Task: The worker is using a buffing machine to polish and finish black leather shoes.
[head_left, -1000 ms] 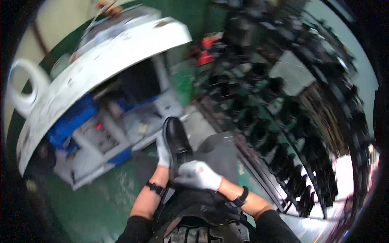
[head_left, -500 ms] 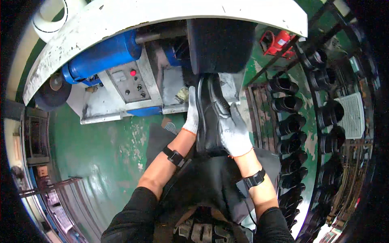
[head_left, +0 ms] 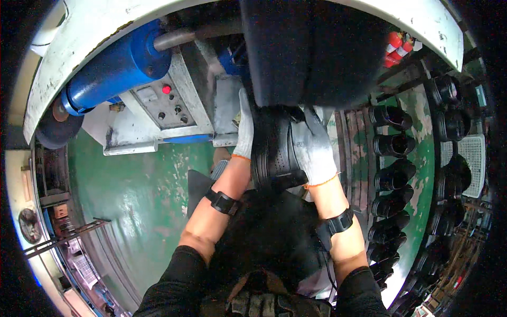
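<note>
Between my two white-gloved hands is a black leather shoe (head_left: 275,150), turned partly onto its side, its far end up against the underside of a large dark roller (head_left: 311,58). My left hand (head_left: 244,129) presses along the shoe's left side, fingers straight and pointing at the roller. On the other side, my right hand (head_left: 315,148) grips the shoe, its greyed fingertips close below the roller. The roller hides the far tip of the shoe.
A white machine hood (head_left: 430,34) arches over the roller. To the left are a blue cylindrical motor (head_left: 113,68) and a control panel (head_left: 163,105) with a red button. Racks of black shoes (head_left: 393,174) line the right, near red extinguishers (head_left: 397,48) and a white basket (head_left: 471,164).
The shoe has rolled in my hands, from its upper facing me to a side. My right hand has moved farther forward along it. The view has moved closer to the roller.
</note>
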Available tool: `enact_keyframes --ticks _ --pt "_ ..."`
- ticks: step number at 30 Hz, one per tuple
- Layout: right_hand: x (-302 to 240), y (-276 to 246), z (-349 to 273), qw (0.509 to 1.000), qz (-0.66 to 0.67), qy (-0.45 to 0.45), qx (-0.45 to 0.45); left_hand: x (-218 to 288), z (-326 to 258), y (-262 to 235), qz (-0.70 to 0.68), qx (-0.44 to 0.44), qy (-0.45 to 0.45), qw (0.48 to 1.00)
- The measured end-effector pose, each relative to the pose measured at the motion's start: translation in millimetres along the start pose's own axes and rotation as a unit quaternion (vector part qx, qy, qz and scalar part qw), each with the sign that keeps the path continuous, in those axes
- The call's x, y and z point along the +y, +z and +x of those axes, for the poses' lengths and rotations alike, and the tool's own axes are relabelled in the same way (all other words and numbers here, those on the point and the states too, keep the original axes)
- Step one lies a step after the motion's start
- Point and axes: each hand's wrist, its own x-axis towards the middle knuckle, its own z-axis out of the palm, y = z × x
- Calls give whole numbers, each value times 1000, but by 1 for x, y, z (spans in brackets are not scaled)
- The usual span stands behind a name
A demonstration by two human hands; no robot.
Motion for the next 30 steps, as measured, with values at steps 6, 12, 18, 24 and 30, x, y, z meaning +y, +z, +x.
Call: enact_keyframes --ticks 6,12,18,24,30 --pt "35 20 9 987 -109 -45 105 16 15 6 28 20 4 999" --pt "32 19 25 990 -6 11 144 28 18 7 39 33 15 999" --pt "35 12 23 989 37 48 138 35 25 6 46 39 10 998" --pt "22 5 18 986 69 68 136 34 27 -1 20 56 -29 998" --pt "18 5 16 985 53 80 143 35 -27 55 108 60 21 992"
